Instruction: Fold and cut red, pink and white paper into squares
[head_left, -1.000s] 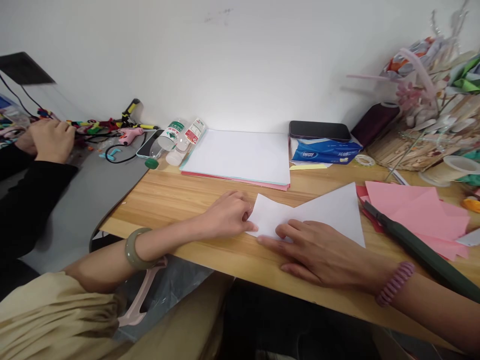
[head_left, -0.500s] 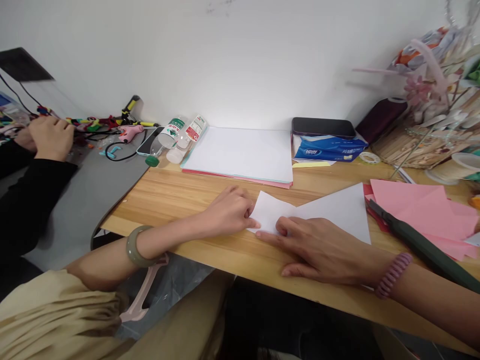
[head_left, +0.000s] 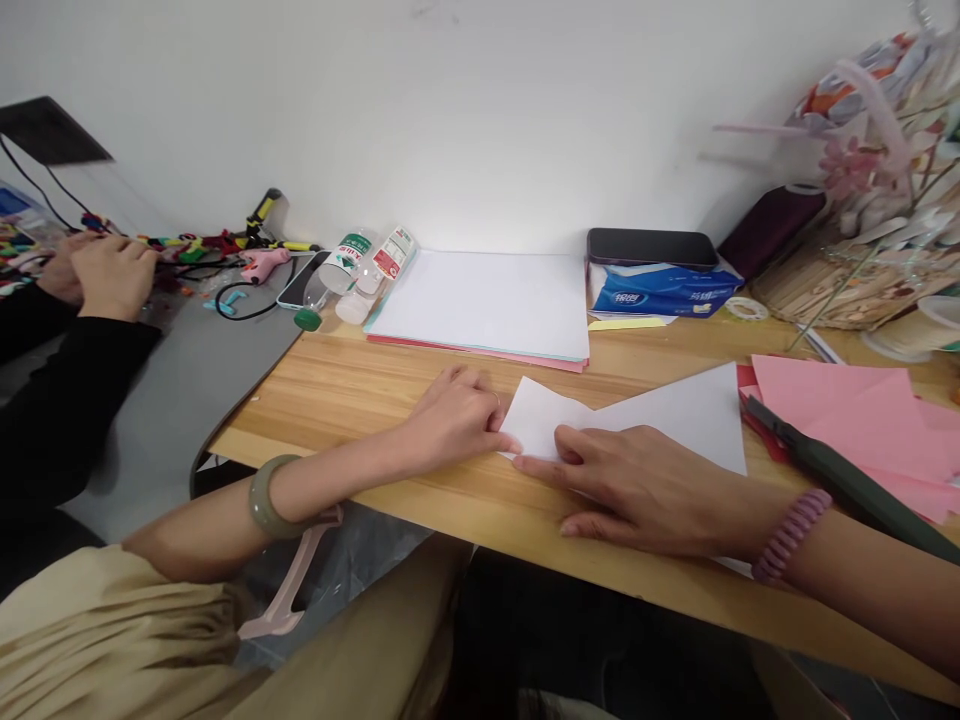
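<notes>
A white sheet of paper point(head_left: 694, 420) lies on the wooden table, its left end folded over into a smaller flap. At the flap's left corner is my left hand point(head_left: 461, 420), its fingers curled and its thumb on the paper's edge. My right hand point(head_left: 645, 490) rests over the middle of the sheet and hides part of it. Its index finger stretches along the near folded edge, with the tip close to my left thumb. The right thumb is spread apart over the table near the front edge.
A paper stack point(head_left: 487, 300), bottles point(head_left: 349, 260) and a blue tissue pack point(head_left: 660, 290) with a black case point(head_left: 651, 248) line the back. Pink papers point(head_left: 840, 410) and a dark-green-handled tool point(head_left: 847, 475) lie right. Another person's hands point(head_left: 112, 275) work at the far left.
The view has shifted slightly. Both hands stay at the same places on the folded paper, with only a slight movement of the fingers.
</notes>
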